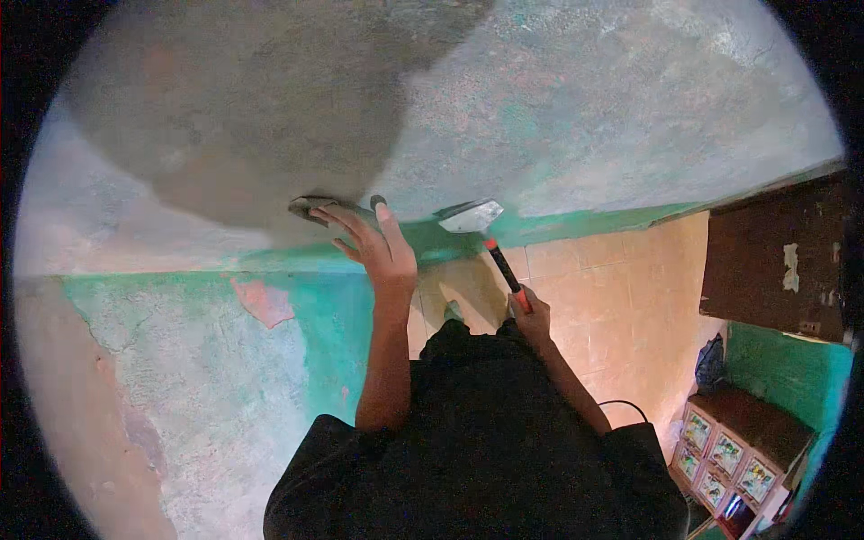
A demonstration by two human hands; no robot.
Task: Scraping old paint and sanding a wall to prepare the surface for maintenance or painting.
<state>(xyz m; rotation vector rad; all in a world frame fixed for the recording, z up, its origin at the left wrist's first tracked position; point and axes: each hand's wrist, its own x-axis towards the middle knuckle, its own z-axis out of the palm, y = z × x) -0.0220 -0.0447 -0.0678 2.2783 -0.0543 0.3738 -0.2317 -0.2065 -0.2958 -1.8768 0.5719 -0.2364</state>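
Observation:
My right hand [535, 317] grips the black-and-red handle of a scraper [474, 216]. Its wide metal blade lies at the lower part of the grey, patchy wall [576, 117], close to the green painted band [558, 223]. To the left, my left hand [387, 256] is open, fingers spread toward the same wall. A dark patch shows around its fingertips; whether it is only shadow or a thin thing under the fingers, I cannot tell.
Left of me is a green wall [337, 333] with peeling paint. Tan floor tiles [594, 306] stretch to the right. A dark brown wooden panel [765, 261] and a small cabinet with pictured drawers [724, 450] stand on the right, near a dark bag [709, 360].

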